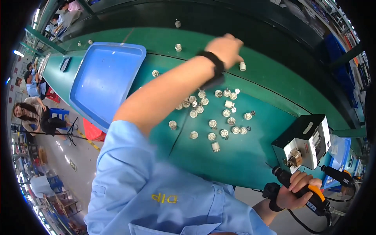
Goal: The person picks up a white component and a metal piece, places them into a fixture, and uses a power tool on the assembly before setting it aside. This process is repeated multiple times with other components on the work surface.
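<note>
My left arm reaches across the bench, and my left hand [226, 50] is over the far green ledge with its thumb and fingers apart. Right by its thumb stands a small white ceramic-looking cylinder [242, 67]; whether they touch is unclear. At the lower right, my right hand [298, 191] is wrapped round a black and orange electric screwdriver [288, 179], its bit pointing up and left toward the bench. Below my left forearm, several round white fittings with small metal parts [212, 123] lie scattered over the green mat [188, 154]. One white cylinder [216, 147] lies nearest me.
A blue tray [105, 74] lies at the left of the bench. To the right stands a black and white boxy machine [303, 143], with a second electric screwdriver [337, 175] beside it. More white fittings [178, 47] stand along the far ledge. People [33, 113] sit at far left.
</note>
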{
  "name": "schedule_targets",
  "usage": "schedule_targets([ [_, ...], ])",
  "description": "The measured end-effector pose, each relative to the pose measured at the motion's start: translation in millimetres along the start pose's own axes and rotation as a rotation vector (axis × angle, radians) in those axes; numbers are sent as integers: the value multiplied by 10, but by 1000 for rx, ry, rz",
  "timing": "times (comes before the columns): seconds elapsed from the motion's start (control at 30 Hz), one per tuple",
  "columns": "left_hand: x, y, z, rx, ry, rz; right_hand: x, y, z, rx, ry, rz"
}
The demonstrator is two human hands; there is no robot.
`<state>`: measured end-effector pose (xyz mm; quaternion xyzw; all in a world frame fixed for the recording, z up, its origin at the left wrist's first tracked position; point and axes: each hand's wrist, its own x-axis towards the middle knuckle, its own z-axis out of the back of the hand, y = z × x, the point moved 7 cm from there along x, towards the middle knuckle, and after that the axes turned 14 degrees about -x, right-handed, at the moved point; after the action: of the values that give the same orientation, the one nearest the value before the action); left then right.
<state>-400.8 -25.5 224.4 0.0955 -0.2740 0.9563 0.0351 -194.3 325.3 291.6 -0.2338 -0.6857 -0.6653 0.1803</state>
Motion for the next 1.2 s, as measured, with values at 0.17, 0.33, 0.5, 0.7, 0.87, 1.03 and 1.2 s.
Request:
schedule_targets([
  [0.17,-79,940,617,346,-21,128,-128,44,205,-53,-145,-22],
  [0.33,-447,1973,629,-153,21,308,198,161,225,3,-123,30],
  [0.5,-778,-332,270,-381,154,-93,261,466,554,-97,-83,151],
  [0.7,-1935,-1647,-811,-637,464,-270,325,97,602,-104,-66,91],
  [0.87,-2067,-1623,-1169,-771,502,-139,358,-21,576,-103,26,73],
  [1.03,-2051,-1579,-1216,-842,555,-40,491,-20,398,23,394,92],
  [1.2,-2066,-1530,-1233,-831,509,-94,687,-231,490,52,298,-76],
])
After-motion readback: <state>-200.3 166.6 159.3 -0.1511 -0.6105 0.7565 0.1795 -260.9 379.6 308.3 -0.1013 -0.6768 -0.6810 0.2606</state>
